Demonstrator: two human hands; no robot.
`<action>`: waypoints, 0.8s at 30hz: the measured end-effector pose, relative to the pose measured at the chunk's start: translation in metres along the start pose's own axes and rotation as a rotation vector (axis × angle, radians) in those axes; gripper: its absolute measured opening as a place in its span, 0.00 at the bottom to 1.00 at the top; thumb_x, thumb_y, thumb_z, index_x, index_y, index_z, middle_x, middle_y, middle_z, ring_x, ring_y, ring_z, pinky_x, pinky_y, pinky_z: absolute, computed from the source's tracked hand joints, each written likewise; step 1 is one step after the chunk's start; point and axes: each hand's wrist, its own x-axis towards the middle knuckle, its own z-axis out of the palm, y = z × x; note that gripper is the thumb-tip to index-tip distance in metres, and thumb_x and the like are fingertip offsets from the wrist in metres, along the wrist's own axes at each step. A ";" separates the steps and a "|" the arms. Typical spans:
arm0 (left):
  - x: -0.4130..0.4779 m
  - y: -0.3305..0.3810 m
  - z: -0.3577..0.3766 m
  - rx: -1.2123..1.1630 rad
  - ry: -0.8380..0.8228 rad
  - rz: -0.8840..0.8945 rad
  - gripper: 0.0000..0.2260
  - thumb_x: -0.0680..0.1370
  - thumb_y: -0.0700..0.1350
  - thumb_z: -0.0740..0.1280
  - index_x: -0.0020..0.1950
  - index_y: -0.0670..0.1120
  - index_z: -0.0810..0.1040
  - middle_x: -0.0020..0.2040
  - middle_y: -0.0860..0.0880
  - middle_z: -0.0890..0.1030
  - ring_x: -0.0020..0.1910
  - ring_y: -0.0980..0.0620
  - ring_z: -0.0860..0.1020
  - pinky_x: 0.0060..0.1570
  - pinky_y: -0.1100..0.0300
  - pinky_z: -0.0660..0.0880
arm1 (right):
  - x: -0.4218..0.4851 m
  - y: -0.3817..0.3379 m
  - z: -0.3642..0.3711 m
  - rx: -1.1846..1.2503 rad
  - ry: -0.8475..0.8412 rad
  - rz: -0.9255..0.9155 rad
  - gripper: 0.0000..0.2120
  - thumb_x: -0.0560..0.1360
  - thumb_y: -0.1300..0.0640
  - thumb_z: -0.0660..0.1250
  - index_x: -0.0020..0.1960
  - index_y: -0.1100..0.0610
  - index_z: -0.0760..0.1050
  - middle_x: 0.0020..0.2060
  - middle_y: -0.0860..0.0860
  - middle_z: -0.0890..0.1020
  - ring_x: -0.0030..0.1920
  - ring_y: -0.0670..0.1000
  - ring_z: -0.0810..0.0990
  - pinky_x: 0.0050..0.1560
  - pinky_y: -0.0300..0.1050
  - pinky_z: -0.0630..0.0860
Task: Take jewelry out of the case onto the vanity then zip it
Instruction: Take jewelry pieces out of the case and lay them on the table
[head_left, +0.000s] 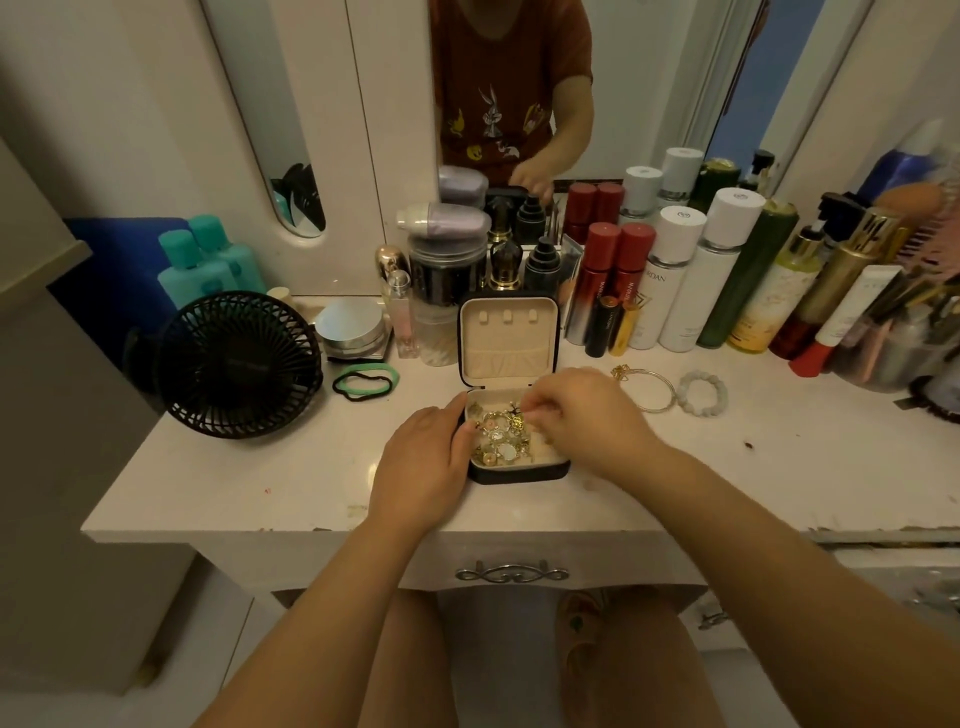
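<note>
A small black jewelry case (519, 472) with a cream lining stands open on the white vanity (260, 478), its lid (508, 335) upright. Gold and pearly jewelry (501, 439) lies tangled in its tray. My left hand (423, 462) grips the case's left side. My right hand (587, 415) reaches into the tray from the right, fingertips pinched on a piece of the jewelry. A thin gold bangle (649, 387) and a pale bead bracelet (701, 392) lie on the vanity to the right of the case.
A black desk fan (239, 364) stands at the left, with green and black hair ties (363, 382) beside it. A round silver jar (353, 327) and many bottles (675, 275) line the back under the mirror (644, 78). A drawer handle (511, 574) sits below the front edge.
</note>
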 end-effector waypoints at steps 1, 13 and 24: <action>0.000 -0.001 0.000 0.000 0.003 0.002 0.19 0.79 0.52 0.48 0.69 0.53 0.66 0.51 0.49 0.79 0.49 0.52 0.73 0.45 0.58 0.67 | 0.005 -0.008 0.008 -0.043 -0.026 -0.035 0.09 0.76 0.54 0.63 0.54 0.51 0.80 0.49 0.49 0.80 0.53 0.51 0.75 0.54 0.46 0.72; 0.001 -0.001 0.000 -0.011 0.036 0.015 0.16 0.80 0.48 0.53 0.68 0.51 0.68 0.49 0.48 0.79 0.47 0.52 0.73 0.44 0.60 0.66 | 0.020 -0.025 0.027 -0.414 -0.126 -0.107 0.15 0.76 0.48 0.62 0.58 0.54 0.76 0.53 0.54 0.80 0.56 0.55 0.73 0.54 0.48 0.69; 0.000 0.004 -0.004 -0.030 0.047 0.004 0.18 0.81 0.49 0.53 0.70 0.49 0.66 0.53 0.47 0.79 0.52 0.51 0.73 0.47 0.58 0.67 | 0.021 -0.013 0.002 0.189 -0.119 0.078 0.09 0.73 0.57 0.68 0.53 0.52 0.78 0.43 0.45 0.78 0.49 0.47 0.78 0.42 0.35 0.72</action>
